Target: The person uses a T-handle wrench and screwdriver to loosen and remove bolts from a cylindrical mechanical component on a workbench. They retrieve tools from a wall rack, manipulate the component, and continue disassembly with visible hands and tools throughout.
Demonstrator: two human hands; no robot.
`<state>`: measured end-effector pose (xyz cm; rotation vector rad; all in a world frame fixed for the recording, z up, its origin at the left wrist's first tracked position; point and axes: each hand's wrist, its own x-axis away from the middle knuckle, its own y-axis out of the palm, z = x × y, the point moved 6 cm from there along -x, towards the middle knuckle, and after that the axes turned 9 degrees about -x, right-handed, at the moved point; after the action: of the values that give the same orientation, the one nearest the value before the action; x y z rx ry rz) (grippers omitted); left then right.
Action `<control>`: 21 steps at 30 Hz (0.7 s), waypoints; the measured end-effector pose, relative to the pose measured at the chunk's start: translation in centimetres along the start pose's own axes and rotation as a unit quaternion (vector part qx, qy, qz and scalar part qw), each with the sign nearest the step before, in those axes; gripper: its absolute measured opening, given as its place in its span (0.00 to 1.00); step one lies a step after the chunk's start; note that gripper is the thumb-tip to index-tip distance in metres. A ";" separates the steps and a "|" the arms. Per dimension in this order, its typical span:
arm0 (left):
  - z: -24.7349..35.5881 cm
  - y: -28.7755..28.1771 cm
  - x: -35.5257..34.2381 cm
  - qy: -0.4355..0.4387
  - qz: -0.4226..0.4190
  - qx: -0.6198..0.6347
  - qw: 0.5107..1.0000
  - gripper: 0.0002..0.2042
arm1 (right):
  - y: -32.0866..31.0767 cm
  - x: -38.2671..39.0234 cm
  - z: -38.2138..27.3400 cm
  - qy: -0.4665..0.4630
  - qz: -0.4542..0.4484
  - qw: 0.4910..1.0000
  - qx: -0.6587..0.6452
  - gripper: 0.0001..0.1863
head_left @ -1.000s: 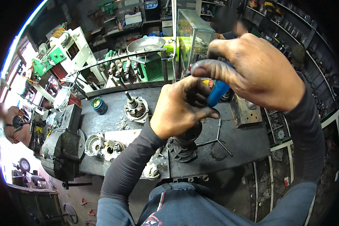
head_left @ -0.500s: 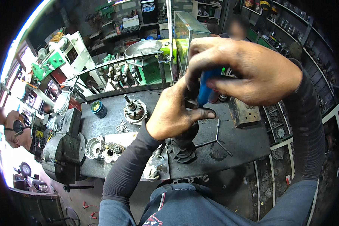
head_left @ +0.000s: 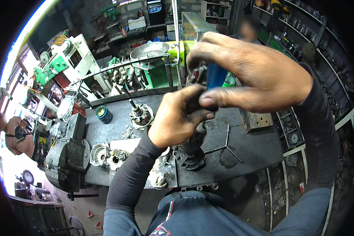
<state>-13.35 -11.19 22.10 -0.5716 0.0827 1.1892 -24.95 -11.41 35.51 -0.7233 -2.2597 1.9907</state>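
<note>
My right hand (head_left: 251,74) is closed around the blue handle (head_left: 215,77) of what looks like a screwdriver, held upright. Its shaft is hidden behind my hands. Just below and to the left, my left hand (head_left: 175,118) is curled shut near the handle's lower end, its thumb pressed toward the fingers; what it grips is hidden. Beneath both hands a dark, greasy metal assembly (head_left: 188,155) stands upright at the bench's near edge, its top covered by my left hand. A three-armed wrench (head_left: 226,147) lies to its right.
On the dark workbench (head_left: 255,145) are a gear-and-shaft part (head_left: 141,116), cast metal housings (head_left: 100,154), a blue tub (head_left: 103,114) and a white rag (head_left: 157,179). A large vise (head_left: 67,161) stands left, a drilled metal block (head_left: 256,121) right. Other people are in the background.
My right hand has shifted slightly left, its thumb now lower on the blue handle, which stands straighter. My left thumb has drawn in, and the hand has moved slightly left.
</note>
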 end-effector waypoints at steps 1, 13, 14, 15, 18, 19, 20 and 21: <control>0.0 -0.4 0.2 -0.013 0.080 -0.032 0.996 0.18 | -0.2 0.0 0.1 -0.002 0.024 0.996 0.081 0.23; -0.1 0.1 -0.3 0.020 0.114 -0.112 0.987 0.31 | 0.6 0.6 1.3 0.054 0.031 0.998 0.026 0.19; 0.0 0.3 -0.3 0.034 0.116 -0.125 0.985 0.31 | 0.4 0.7 1.0 0.045 0.044 0.998 0.019 0.18; 0.3 0.6 -0.2 0.056 0.118 -0.132 0.983 0.31 | 0.3 0.8 1.2 0.059 0.045 0.997 0.003 0.17; 0.0 1.3 -0.3 0.038 0.075 -0.038 0.996 0.30 | 0.4 1.1 0.5 -0.020 0.001 0.999 -0.039 0.17; 0.0 1.6 -0.2 0.035 0.048 -0.029 0.998 0.31 | 0.4 1.7 0.7 -0.007 0.012 0.998 -0.058 0.18; -0.6 1.7 -0.1 -0.031 0.021 -0.014 0.999 0.32 | 0.5 2.1 0.4 -0.040 0.001 0.999 -0.020 0.18; -0.4 1.6 0.0 -0.023 0.030 -0.096 0.995 0.32 | 0.5 2.7 0.3 -0.054 0.012 0.998 0.029 0.18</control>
<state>-14.63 -10.98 21.13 -0.7129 -0.0543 1.2764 -27.31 -10.65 34.23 -0.6555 -2.2503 2.1467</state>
